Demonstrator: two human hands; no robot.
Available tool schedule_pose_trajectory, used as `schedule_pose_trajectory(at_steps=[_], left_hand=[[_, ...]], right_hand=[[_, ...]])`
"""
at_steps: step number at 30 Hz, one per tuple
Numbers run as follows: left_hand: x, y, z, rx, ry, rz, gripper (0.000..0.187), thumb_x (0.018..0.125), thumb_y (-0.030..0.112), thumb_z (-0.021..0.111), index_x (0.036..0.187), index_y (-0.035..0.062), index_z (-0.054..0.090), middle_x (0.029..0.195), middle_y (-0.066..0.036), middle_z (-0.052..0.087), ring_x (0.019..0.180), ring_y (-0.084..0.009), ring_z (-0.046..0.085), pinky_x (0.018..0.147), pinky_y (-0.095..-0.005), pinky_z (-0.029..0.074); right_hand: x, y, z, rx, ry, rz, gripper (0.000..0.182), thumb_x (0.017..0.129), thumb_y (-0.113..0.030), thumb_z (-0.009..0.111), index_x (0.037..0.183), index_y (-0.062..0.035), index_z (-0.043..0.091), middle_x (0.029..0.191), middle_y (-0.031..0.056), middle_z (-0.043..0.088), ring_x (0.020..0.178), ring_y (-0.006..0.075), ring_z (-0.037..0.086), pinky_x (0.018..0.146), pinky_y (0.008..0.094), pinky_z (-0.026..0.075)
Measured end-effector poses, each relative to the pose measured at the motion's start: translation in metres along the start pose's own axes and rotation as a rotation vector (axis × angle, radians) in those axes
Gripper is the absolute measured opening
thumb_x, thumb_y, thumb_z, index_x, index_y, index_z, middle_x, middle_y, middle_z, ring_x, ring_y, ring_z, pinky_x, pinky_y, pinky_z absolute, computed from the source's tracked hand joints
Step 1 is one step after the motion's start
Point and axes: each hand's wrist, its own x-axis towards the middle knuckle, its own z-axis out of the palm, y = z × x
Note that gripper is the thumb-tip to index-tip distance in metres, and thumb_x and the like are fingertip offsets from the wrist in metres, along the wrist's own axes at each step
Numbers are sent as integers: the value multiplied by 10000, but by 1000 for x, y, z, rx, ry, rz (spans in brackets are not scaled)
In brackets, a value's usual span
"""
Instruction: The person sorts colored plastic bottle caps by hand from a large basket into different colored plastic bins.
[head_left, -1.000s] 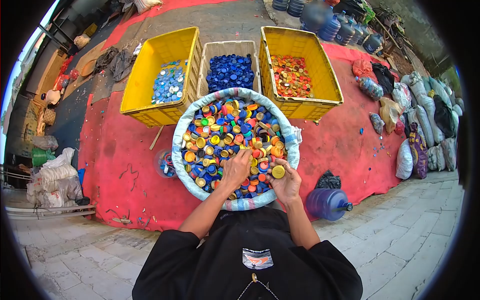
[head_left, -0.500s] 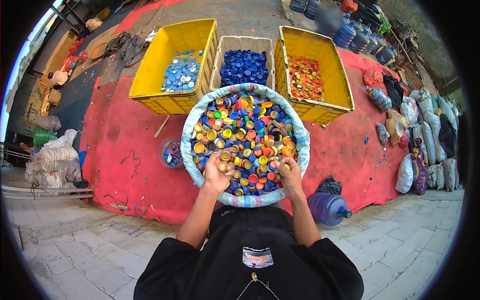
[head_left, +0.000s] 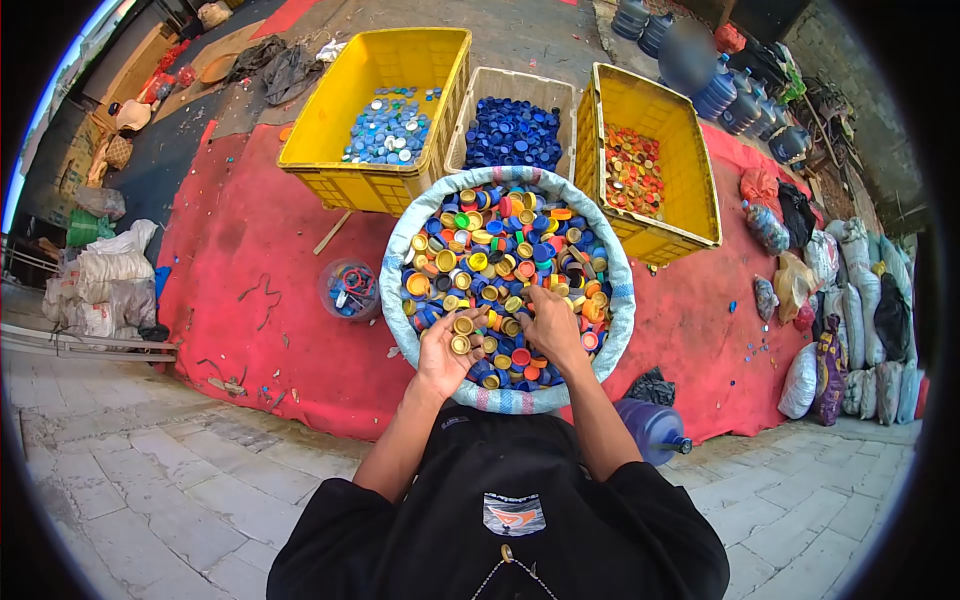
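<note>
A round sack with a rolled pale-blue rim [head_left: 622, 300], in front of my body, is filled with mixed bottle caps [head_left: 490, 235] in blue, gold, orange, red and green. At its near left part, my left hand [head_left: 445, 358] is turned palm up with curled fingers, holding a few gold bottle caps [head_left: 462, 334]. My right hand [head_left: 556, 328] reaches down into the pile near the middle, its fingers bent and pressed together among the caps. What sits between those fingertips is hidden by the hand.
Beyond the sack stand a yellow crate [head_left: 300, 163] with light-blue caps, a whitish crate [head_left: 462, 110] with dark-blue caps and another yellow crate [head_left: 700, 215] with orange-red caps. A clear tub [head_left: 350, 290] sits left; a water jug [head_left: 652, 430] lies right. Filled sacks [head_left: 860, 300] line the right.
My right hand has moved left and farther into the pile, toward my left hand. My left hand still holds the gold caps. The view has shifted slightly.
</note>
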Motion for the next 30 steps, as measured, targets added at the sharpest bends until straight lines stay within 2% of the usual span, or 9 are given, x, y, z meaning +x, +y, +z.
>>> schedule_pose_trajectory(at_steps=[4, 10, 13, 16, 19, 20, 24, 28, 30], left_hand=[[-2, 3, -5, -7, 0, 10, 379, 974, 308, 451, 1178, 12, 573, 1103, -121, 656, 768, -185, 635, 677, -326, 532], [-8, 8, -6, 10, 4, 32, 355, 965, 306, 474, 1162, 29, 574, 1081, -110, 651, 798, -183, 631, 693, -330, 529], [-7, 8, -6, -1, 7, 32, 360, 961, 295, 479, 1180, 23, 566, 1105, -123, 646, 817, -192, 635, 734, -338, 524], [-6, 7, 2, 26, 12, 49, 372, 956, 277, 483, 1202, 7, 551, 1142, -133, 637, 901, -212, 637, 782, -346, 514], [2, 2, 12, 58, 9, 54, 383, 952, 256, 484, 1220, -13, 536, 1180, -138, 625, 991, -233, 625, 817, -349, 504], [6, 0, 15, 58, -42, 43, 387, 952, 251, 488, 1224, -21, 531, 1215, -145, 606, 1062, -251, 607, 866, -363, 502], [16, -13, 50, 73, -115, -24, 400, 953, 245, 490, 1247, -26, 511, 1274, -177, 561, 1117, -278, 589, 973, -400, 475], [31, -36, 75, 80, -185, -94, 433, 939, 222, 490, 1282, -42, 474, 1311, -190, 536, 1218, -296, 532, 1053, -410, 419], [35, -49, 88, 79, -177, -145, 430, 931, 210, 503, 1278, -43, 482, 1291, -180, 553, 1199, -282, 543, 1049, -400, 420]], right_hand=[[8, -2, 19, -146, 24, -73, 355, 702, -99, 734, 1015, -7, 593, 881, 201, 634, 853, 384, 622, 738, 468, 500], [13, 1, 38, -220, 41, -7, 355, 704, -133, 737, 993, -4, 575, 876, 207, 629, 843, 391, 624, 702, 472, 504], [14, 0, 34, -158, 28, -7, 384, 732, -143, 733, 1056, -8, 577, 863, 198, 627, 810, 378, 632, 689, 461, 504], [12, -1, 20, 162, 82, 70, 333, 797, -166, 685, 1073, 1, 601, 846, 147, 643, 736, 301, 636, 647, 386, 514], [7, 2, -6, 975, 8, 417, 348, 856, -183, 655, 1153, -10, 600, 860, 56, 631, 697, 185, 610, 608, 312, 487], [1, 0, -17, 1383, 34, 488, 310, 906, -193, 590, 1163, -19, 597, 884, 4, 600, 712, 116, 577, 618, 262, 465], [-19, 12, -42, 1925, 69, 431, 469, 873, -298, 518, 1255, -25, 521, 925, 91, 594, 772, 187, 588, 688, 306, 490], [-41, 26, -52, 2015, 208, 320, 473, 830, -215, 532, 1253, -7, 500, 1144, 161, 606, 976, 249, 615, 820, 357, 502], [-53, 35, -53, 2053, 288, 302, 488, 759, -116, 532, 1234, -8, 501, 1161, 161, 595, 1020, 260, 598, 867, 376, 485]])
